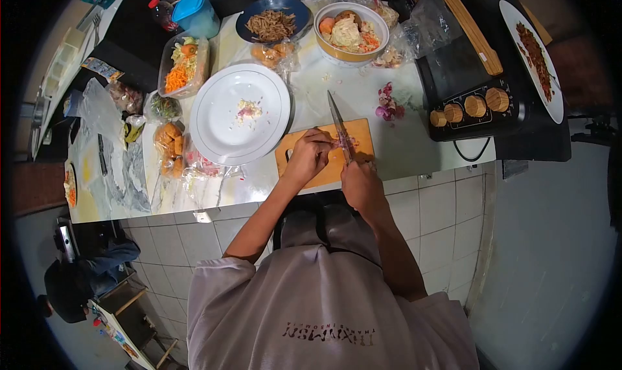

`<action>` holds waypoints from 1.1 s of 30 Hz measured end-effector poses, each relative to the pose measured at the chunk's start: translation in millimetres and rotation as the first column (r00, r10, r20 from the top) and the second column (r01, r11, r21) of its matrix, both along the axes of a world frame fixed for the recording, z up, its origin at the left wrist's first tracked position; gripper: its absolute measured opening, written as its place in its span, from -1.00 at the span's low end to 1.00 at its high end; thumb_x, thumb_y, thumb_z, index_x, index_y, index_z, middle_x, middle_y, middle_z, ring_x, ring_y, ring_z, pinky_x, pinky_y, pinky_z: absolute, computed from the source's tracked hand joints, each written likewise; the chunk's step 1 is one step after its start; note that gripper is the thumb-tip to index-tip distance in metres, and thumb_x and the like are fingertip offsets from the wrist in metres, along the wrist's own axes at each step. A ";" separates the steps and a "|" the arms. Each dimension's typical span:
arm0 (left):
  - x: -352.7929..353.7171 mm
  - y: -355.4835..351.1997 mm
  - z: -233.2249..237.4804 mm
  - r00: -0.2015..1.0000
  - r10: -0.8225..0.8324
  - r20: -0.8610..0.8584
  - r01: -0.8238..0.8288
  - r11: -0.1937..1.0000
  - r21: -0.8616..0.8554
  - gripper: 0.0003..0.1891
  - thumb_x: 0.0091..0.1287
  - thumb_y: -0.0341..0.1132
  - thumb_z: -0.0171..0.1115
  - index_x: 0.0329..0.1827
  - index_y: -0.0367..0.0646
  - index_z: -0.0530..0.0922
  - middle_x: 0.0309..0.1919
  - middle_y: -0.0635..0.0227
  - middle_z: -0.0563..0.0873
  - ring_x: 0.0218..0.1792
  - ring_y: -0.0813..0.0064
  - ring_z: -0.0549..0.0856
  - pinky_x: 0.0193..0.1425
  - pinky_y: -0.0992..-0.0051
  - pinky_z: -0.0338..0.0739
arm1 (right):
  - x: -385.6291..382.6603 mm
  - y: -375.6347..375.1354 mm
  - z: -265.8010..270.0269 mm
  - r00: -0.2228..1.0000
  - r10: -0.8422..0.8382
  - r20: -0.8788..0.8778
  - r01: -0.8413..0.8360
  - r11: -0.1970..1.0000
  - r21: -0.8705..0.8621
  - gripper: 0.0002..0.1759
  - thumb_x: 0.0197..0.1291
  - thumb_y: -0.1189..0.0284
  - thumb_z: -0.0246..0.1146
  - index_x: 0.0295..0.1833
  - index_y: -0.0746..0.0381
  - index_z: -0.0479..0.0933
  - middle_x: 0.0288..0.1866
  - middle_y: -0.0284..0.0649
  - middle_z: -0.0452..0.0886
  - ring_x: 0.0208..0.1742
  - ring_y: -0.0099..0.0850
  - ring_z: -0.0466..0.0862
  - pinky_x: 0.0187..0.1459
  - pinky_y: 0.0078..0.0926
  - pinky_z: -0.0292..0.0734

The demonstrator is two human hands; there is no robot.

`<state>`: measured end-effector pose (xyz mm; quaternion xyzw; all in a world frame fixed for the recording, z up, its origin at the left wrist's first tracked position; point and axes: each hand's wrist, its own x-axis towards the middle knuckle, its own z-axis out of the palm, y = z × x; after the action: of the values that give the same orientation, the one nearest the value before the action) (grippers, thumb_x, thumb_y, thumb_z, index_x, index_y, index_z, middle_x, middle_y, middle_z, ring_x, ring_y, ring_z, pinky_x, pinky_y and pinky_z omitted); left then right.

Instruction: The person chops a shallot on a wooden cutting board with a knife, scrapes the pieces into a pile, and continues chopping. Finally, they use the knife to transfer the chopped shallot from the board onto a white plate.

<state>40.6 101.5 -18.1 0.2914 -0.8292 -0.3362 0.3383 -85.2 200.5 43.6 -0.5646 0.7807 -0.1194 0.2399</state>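
My right hand (361, 185) grips the handle of a kitchen knife (337, 119), whose long blade points away from me over a wooden cutting board (310, 179). Bunched together on the board, the fingers of my left hand (310, 155) pinch a shallot, mostly hidden, just left of the blade. Chopped shallot (351, 142) lies around the blade. To the board's upper left is a white plate (220, 134) with a small heap of minced pieces (247, 111). Peeled shallots (389, 104) sit on the counter to the right.
Behind are a dark bowl of shredded meat (271, 25), a round bowl of food (350, 33) and a tub of cut vegetables (181, 69). Bagged food (170, 143) lies left. A black stove (473, 108) bears a white plate (534, 62). Another person (78, 282) is at lower left.
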 end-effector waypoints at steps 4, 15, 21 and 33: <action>0.2 -1.1 -1.3 1.000 -0.010 0.018 0.009 1.000 0.017 -0.70 -0.19 -0.65 0.19 -0.34 -0.27 0.70 -0.24 0.20 0.71 -0.14 0.16 0.63 -0.01 0.32 0.55 | 1.9 2.2 -4.3 0.999 0.039 -0.031 -0.038 0.999 0.028 -0.69 0.32 0.37 0.10 -0.37 0.39 0.53 -0.42 0.12 0.61 -0.32 0.11 0.65 -0.28 -0.04 0.57; -0.5 0.7 -4.3 1.000 0.015 0.007 -0.015 1.000 0.011 -0.66 -0.19 -0.65 0.19 -0.29 -0.26 0.71 -0.26 0.22 0.71 -0.13 0.17 0.64 0.01 0.33 0.56 | 10.7 1.2 -16.3 0.996 -0.076 -0.041 0.080 0.993 0.090 -0.88 0.17 0.60 0.13 -0.20 0.43 0.42 -0.36 0.09 0.64 -0.26 -0.01 0.71 -0.30 -0.18 0.66; -1.2 0.3 -6.8 1.000 0.027 0.008 -0.028 0.999 0.019 -0.65 -0.19 -0.66 0.19 -0.29 -0.24 0.72 -0.32 0.25 0.72 -0.14 0.20 0.64 0.00 0.35 0.56 | 15.3 9.1 -35.4 0.986 -0.076 -0.146 0.086 0.994 0.065 -0.78 0.34 0.38 0.10 -0.25 0.34 0.35 -0.45 0.01 0.64 -0.35 -0.08 0.72 -0.41 -0.27 0.64; -1.1 2.1 -2.7 0.999 0.032 -0.004 -0.032 0.999 -0.014 -0.68 -0.15 -0.67 0.15 -0.32 -0.26 0.71 -0.31 0.22 0.73 -0.19 0.18 0.65 0.00 0.34 0.56 | -4.2 12.2 -33.0 0.999 -0.031 -0.024 0.031 0.999 0.027 -0.71 0.38 0.31 0.06 -0.20 0.37 0.31 -0.44 0.09 0.63 -0.35 0.07 0.67 -0.35 -0.06 0.59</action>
<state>39.5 103.6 -20.8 0.3015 -0.8261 -0.3256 0.3472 -89.4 212.7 10.6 -0.5505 0.7937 -0.1057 0.2362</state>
